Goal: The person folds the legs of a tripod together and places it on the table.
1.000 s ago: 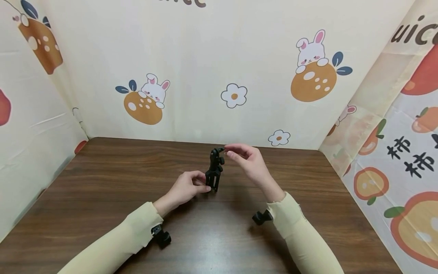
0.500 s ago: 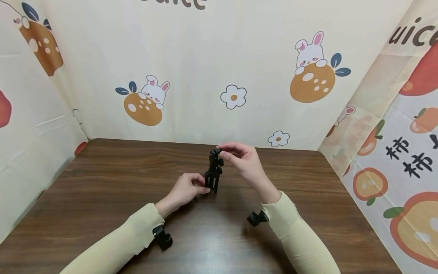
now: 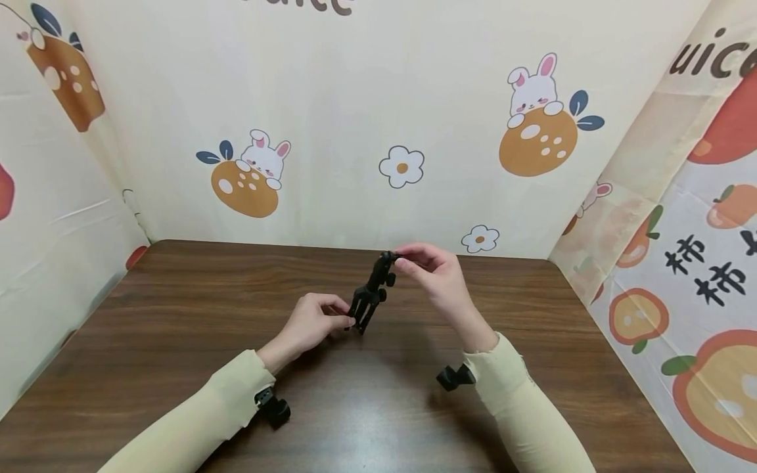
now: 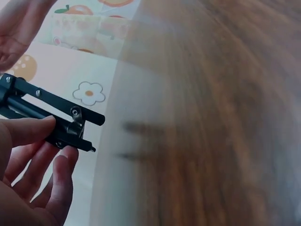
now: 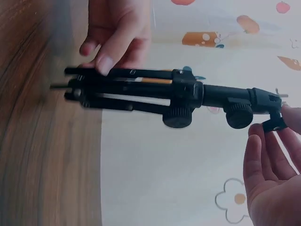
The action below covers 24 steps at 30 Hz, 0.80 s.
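A small black tripod (image 3: 368, 293), with knobs along its column, leans to the right between the two hands in the head view. My left hand (image 3: 310, 322) pinches one leg near the foot between thumb and fingers. At the other end, my right hand (image 3: 436, 270) holds the small mounting plate (image 5: 274, 124) on the head. The legs lie nearly folded together in the right wrist view. The left wrist view shows the leg ends (image 4: 96, 118) off the table, their shadows apart from them. My right hand's fingertips are partly hidden behind the head.
A brown wood-grain table (image 3: 236, 282) spreads beneath both hands. Printed cloth walls (image 3: 331, 85) with rabbits and fruit stand along its back, left and right edges. Black wrist cameras (image 3: 274, 407) hang below both sleeves.
The tripod has gone from nearly upright to tilted, its top moving right and its feet slightly left. My right hand first closed in on the head, then carried it right.
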Tool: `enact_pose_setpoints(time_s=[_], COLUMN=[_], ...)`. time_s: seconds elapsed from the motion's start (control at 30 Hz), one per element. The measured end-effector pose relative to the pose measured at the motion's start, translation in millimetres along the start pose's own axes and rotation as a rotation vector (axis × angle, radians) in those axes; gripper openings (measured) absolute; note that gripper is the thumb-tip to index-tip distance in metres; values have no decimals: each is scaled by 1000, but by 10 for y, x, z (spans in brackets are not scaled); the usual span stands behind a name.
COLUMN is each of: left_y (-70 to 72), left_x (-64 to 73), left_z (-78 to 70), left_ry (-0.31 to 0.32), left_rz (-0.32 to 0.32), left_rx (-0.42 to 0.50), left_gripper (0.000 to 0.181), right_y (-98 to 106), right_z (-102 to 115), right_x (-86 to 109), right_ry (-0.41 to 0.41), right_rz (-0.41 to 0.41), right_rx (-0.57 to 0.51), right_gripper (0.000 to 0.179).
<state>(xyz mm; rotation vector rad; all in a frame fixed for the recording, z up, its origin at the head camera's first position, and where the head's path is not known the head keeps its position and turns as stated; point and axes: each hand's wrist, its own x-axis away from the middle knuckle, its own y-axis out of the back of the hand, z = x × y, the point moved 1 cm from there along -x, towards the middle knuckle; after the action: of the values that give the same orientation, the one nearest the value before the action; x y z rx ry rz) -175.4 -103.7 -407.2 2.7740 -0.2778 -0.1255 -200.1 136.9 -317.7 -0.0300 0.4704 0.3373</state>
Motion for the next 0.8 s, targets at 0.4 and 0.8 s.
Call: enact_pose_setpoints(time_s=[0.4,0.8], left_y=[115,221], left_x=[33,17], left_z=[-5,-9], left_ry=[-75,-136], left_rz=[-81,-129], left_rx=[-84,-98], left_gripper=[10,9], right_y=[236,370], right_z=[-95,-256], right_x=[125,240], right_ry=[-59,-159], right_rz=[-73,-48], right_rx=[112,220], right_gripper=[35,34])
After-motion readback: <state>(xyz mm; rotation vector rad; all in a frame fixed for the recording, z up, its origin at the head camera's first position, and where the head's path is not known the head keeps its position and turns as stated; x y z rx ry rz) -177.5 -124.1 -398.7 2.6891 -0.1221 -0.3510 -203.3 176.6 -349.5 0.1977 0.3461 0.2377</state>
